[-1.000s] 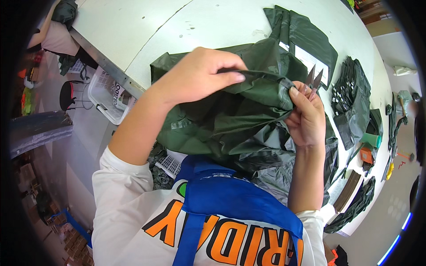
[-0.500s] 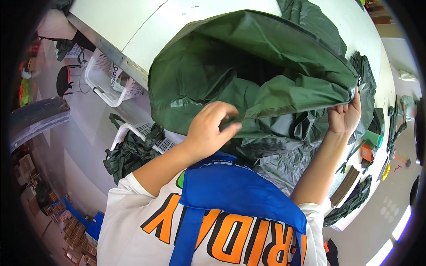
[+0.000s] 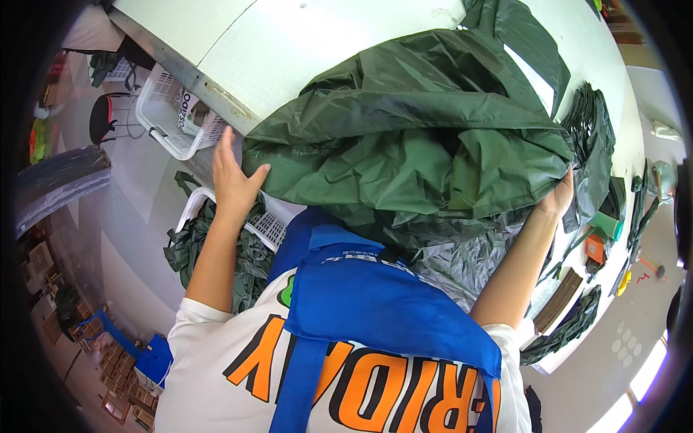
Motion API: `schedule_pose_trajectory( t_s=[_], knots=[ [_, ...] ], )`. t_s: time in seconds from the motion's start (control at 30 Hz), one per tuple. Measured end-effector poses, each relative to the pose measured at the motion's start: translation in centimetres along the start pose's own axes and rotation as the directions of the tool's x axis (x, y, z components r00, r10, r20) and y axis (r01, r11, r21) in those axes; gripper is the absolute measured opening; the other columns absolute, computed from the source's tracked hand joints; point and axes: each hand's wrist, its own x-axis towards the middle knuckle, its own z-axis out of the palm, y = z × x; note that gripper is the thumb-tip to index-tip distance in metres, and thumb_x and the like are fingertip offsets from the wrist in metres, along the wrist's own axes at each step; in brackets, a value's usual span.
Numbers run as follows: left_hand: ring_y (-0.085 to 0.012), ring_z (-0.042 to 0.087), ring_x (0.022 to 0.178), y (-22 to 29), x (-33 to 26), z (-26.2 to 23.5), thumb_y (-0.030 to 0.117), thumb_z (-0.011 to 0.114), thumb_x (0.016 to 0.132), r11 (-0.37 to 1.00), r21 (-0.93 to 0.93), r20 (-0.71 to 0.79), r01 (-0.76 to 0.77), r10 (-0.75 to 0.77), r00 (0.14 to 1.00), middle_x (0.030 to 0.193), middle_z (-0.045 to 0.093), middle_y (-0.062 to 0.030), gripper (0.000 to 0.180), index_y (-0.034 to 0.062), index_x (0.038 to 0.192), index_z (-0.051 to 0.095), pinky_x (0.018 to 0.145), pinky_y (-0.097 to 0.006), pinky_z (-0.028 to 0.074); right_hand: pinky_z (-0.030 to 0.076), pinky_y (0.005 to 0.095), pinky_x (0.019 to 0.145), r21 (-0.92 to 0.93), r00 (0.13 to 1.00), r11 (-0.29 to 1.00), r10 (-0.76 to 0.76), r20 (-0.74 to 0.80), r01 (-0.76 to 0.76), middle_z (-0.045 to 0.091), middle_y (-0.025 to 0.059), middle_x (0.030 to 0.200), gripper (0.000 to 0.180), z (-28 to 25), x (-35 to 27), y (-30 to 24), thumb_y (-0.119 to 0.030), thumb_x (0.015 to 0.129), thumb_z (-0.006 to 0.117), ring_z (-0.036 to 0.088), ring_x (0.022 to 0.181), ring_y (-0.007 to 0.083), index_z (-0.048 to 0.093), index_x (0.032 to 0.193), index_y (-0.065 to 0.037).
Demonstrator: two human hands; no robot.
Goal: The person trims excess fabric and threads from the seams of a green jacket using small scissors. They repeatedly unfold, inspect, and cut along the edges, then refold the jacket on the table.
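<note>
Garment (image 3: 411, 144) lies on the table (image 3: 303, 50), baskets (image 3: 173, 115) left below.

Large green jacket (image 3: 411, 144): one. White plastic baskets: two, one under the table (image 3: 177, 119), one (image 3: 263, 224) holding green fabric. Hands: two, left (image 3: 234, 180), right (image 3: 559, 198).
</note>
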Motion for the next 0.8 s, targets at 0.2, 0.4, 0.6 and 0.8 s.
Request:
schedule_pose_trajectory(
  t_s=[0.2, 0.4, 0.6, 0.8],
  knots=[
    [-0.0178, 0.055, 0.091, -5.0, 0.0, 0.3, 0.019, 0.072, 0.079, 0.874, -0.074, 0.467, 0.480, -0.395, 0.791, 0.101, 0.058, -0.0130, 0.047, 0.0029, 0.120, 0.055, 0.080, -0.029, 0.046, 0.039, 0.0480, 0.103, -0.087, 0.999, 0.996, -0.009, -0.041, 0.006, 0.059, 0.0203, 0.121, 0.033, 1.0, 0.4, -1.0, -0.020, 0.098, 0.040, 0.055, 0.114, 0.0329, 0.057, 0.116, 0.002],
    [-0.0127, 0.055, 0.085, -5.0, 2.9, -1.3, 0.015, 0.064, 0.084, 0.862, 0.032, 0.731, 0.506, -0.366, 0.576, 0.089, 0.061, -0.0041, 0.031, 0.0017, 0.111, 0.058, 0.084, -0.030, 0.045, 0.047, 0.0224, 0.064, -0.300, 0.858, 0.948, -0.244, -0.452, 0.112, 0.062, 0.0040, 0.079, 0.022, 4.5, 2.4, -0.7, -0.018, 0.098, 0.046, 0.053, 0.065, 0.0103, 0.060, 0.096, -0.001],
    [-0.0207, 0.059, 0.104, 1.9, 6.8, -6.4, 0.028, 0.061, 0.090, -0.171, -0.820, 0.517, 0.547, 0.189, 0.835, 0.126, 0.055, -0.0084, 0.057, 0.0026, 0.136, 0.039, 0.093, -0.035, 0.044, 0.052, 0.0255, 0.070, -0.100, 0.944, 0.992, -0.100, -0.313, 0.072, 0.057, 0.0056, 0.072, 0.024, 1.5, 4.5, -5.5, -0.014, 0.099, 0.046, 0.056, 0.069, 0.0145, 0.057, 0.084, 0.002],
    [-0.0148, 0.062, 0.095, 4.0, 8.2, -4.9, 0.025, 0.065, 0.088, 0.785, -0.506, 0.725, 0.358, 0.162, 0.670, 0.108, 0.066, -0.0077, 0.039, -0.0003, 0.117, 0.059, 0.086, -0.031, 0.048, 0.044, 0.0482, 0.103, 0.017, 0.972, 0.995, -0.090, -0.215, 0.096, 0.051, 0.0309, 0.122, 0.028, -0.2, 7.7, -6.3, -0.010, 0.101, 0.032, 0.049, 0.120, 0.0396, 0.046, 0.103, 0.014]
  ],
)
